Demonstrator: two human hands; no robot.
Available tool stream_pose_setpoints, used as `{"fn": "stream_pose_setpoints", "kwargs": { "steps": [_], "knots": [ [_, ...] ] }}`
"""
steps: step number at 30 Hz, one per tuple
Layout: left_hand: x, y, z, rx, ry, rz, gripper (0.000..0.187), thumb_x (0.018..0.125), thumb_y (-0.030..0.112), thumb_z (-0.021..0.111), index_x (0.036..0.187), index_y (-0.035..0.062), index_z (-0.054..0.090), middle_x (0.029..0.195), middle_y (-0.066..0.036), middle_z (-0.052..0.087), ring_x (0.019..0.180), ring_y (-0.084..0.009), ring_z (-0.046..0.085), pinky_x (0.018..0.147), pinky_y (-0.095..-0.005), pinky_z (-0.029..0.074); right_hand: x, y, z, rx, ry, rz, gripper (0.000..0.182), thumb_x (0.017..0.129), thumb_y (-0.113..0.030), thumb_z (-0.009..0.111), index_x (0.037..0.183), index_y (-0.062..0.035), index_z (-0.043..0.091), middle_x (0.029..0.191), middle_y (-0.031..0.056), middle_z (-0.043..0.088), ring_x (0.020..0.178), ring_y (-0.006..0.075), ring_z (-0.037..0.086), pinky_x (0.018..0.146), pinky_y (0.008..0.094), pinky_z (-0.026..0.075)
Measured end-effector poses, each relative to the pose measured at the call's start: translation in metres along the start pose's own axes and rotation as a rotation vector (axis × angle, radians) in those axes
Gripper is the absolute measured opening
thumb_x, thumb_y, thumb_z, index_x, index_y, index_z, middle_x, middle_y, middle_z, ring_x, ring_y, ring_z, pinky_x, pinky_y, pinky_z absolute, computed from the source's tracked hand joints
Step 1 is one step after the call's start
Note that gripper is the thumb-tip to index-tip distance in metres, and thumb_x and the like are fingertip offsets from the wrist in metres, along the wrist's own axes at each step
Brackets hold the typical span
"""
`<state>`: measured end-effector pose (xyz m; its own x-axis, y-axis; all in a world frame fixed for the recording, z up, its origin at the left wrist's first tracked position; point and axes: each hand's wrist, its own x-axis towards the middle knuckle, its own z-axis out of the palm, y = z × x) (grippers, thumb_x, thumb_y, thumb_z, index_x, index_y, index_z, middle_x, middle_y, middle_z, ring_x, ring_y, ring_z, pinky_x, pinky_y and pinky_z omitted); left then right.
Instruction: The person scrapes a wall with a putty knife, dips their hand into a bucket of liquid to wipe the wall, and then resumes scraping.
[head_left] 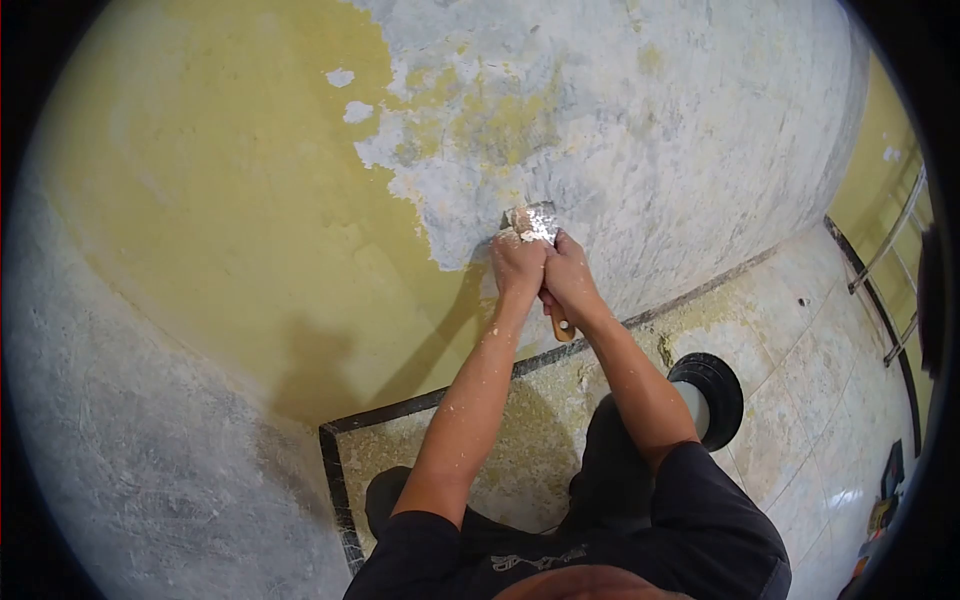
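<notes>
A paint scraper (pixel 532 219) with a wide metal blade lies against the wall (pixel 680 150), its face speckled with white flakes. My left hand (pixel 518 264) is closed at the blade's base, on the left side. Closed beside it and touching it, my right hand (pixel 568 277) grips the tool too. The end of the wooden handle (pixel 563 328), with a hole in it, sticks out below my hands. Yellow paint (pixel 250 180) covers the wall to the left, with a ragged edge against the grey-white bare surface. My fingers are partly hidden behind the hands.
Paint flakes litter the tiled floor (pixel 520 440), bordered by a dark skirting strip (pixel 390 411). A black bucket (pixel 735 400) stands by my right arm. At the far right are a metal-tube frame (pixel 905 215) and some dark tools (pixel 888 475). Another grey wall (pixel 150 450) rises on the left.
</notes>
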<state>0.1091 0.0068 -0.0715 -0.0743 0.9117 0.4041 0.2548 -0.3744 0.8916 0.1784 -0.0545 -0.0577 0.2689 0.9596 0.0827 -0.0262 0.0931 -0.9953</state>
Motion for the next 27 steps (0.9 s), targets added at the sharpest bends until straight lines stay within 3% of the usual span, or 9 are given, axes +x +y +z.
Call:
{"fn": "stream_pose_setpoints", "kwargs": {
  "steps": [6,9,11,15,18,21,23,25,27],
  "knots": [
    [0.002,0.003,0.000,0.063,-0.094,-0.039,0.020,0.074,0.016,0.062,0.080,-0.0029,0.062,0.070,-0.025,0.063,0.070,-0.0415,0.064,0.059,-0.0464,0.048,-0.002,-0.010,0.002,-0.084,0.010,-0.005,0.015,0.098,-0.015,0.038,0.098,-0.0015,0.045,0.059,0.0057,0.048,0.038,0.0138,0.044,0.031,0.0312,0.038],
    [0.004,0.012,0.004,0.077,0.002,0.063,0.023,0.080,0.020,0.061,0.079,-0.0032,0.061,0.070,-0.025,0.062,0.069,-0.0425,0.063,0.059,-0.0466,0.047,0.005,-0.011,-0.002,-0.170,0.057,-0.137,0.015,0.097,-0.015,0.039,0.099,-0.0009,0.046,0.061,0.0068,0.049,0.038,0.0149,0.045,0.031,0.0316,0.038],
    [0.010,0.015,0.002,-0.052,-0.020,-0.036,0.026,0.084,0.023,0.059,0.081,-0.0026,0.061,0.071,-0.024,0.063,0.070,-0.0430,0.063,0.059,-0.0471,0.047,0.008,-0.014,-0.003,-0.128,0.007,-0.085,0.016,0.097,-0.014,0.040,0.100,-0.0002,0.047,0.062,0.0078,0.051,0.039,0.0162,0.046,0.031,0.0327,0.038],
    [0.015,0.025,-0.002,-0.015,-0.039,-0.060,0.027,0.085,0.024,0.058,0.081,-0.0028,0.061,0.069,-0.024,0.062,0.068,-0.0429,0.062,0.060,-0.0470,0.047,0.007,-0.024,0.002,-0.120,0.017,-0.078,0.015,0.099,-0.015,0.036,0.100,-0.0027,0.045,0.058,0.0045,0.048,0.036,0.0119,0.041,0.031,0.0289,0.037],
    [0.020,0.024,-0.002,0.004,-0.031,0.128,0.020,0.080,0.017,0.060,0.084,-0.0028,0.062,0.068,-0.024,0.062,0.066,-0.0426,0.062,0.060,-0.0467,0.047,0.014,-0.025,0.002,-0.139,0.044,-0.150,0.015,0.099,-0.015,0.036,0.100,-0.0025,0.045,0.058,0.0045,0.048,0.035,0.0122,0.041,0.031,0.0292,0.037],
    [0.009,0.041,-0.013,0.013,-0.105,-0.050,0.018,0.076,0.014,0.061,0.085,-0.0017,0.062,0.071,-0.024,0.063,0.070,-0.0421,0.063,0.061,-0.0466,0.048,0.010,-0.022,-0.001,-0.064,0.025,-0.126,0.018,0.097,-0.015,0.041,0.100,0.0012,0.047,0.060,0.0092,0.050,0.039,0.0172,0.047,0.032,0.0338,0.039],
    [0.006,0.013,0.001,0.033,-0.076,0.042,0.019,0.076,0.015,0.064,0.085,-0.0017,0.062,0.072,-0.025,0.063,0.072,-0.0428,0.063,0.061,-0.0464,0.048,0.005,-0.005,-0.005,-0.133,0.047,-0.096,0.018,0.096,-0.015,0.041,0.099,0.0021,0.048,0.062,0.0107,0.052,0.040,0.0190,0.049,0.033,0.0343,0.040],
    [0.002,0.009,0.002,0.118,-0.070,-0.055,0.022,0.078,0.018,0.065,0.086,-0.0018,0.063,0.073,-0.025,0.063,0.072,-0.0437,0.063,0.060,-0.0462,0.048,0.008,-0.001,-0.001,-0.130,0.063,-0.139,0.019,0.096,-0.015,0.041,0.098,0.0024,0.048,0.063,0.0118,0.053,0.040,0.0209,0.050,0.033,0.0347,0.040],
    [0.009,0.014,0.001,0.036,0.032,0.059,0.025,0.081,0.022,0.065,0.084,-0.0027,0.063,0.072,-0.026,0.062,0.071,-0.0450,0.061,0.059,-0.0463,0.047,0.009,-0.013,0.001,-0.150,0.068,-0.129,0.020,0.096,-0.015,0.042,0.099,0.0026,0.049,0.065,0.0127,0.054,0.041,0.0222,0.051,0.033,0.0351,0.041]
  ]
}}
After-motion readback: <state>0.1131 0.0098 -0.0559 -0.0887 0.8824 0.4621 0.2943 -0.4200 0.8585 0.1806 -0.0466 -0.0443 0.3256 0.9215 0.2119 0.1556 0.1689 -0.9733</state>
